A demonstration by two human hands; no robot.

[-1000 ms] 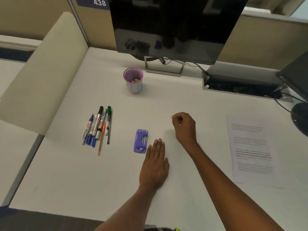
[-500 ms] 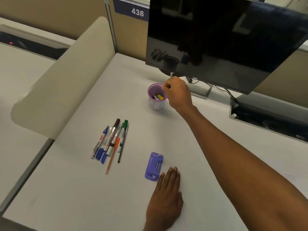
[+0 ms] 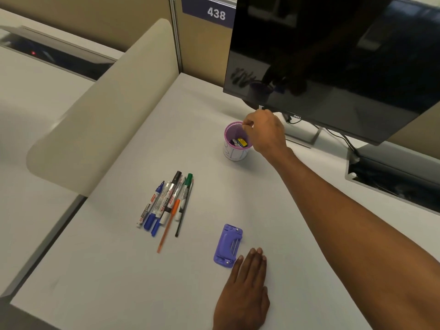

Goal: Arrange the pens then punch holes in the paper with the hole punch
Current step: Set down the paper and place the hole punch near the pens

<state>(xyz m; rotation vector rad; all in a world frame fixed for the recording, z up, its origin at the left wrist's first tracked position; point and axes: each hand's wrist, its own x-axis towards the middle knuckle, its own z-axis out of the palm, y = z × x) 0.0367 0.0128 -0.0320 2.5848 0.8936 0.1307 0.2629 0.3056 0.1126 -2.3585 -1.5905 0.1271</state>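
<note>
Right hand (image 3: 264, 133) fingers (image 3: 247, 123) pinch the purple cup (image 3: 235, 148) rim. Left hand (image 3: 245, 289) lies flat and empty on the counter (image 3: 107, 270), fingertips touching the hole punch (image 3: 228, 245); pens (image 3: 166, 206) lie well left.

Even, soft overhead light; faint shadows on the desk (image 3: 238, 210). The monitor (image 3: 333, 55) screen mirrors the scene dimly — wide-angle bowing and slight blur at the edges.

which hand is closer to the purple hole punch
Left. The left hand lies flat on the desk with its fingertips right beside the hole punch's near end. The right hand is far beyond it, fingers at the rim of the pen cup.
</note>
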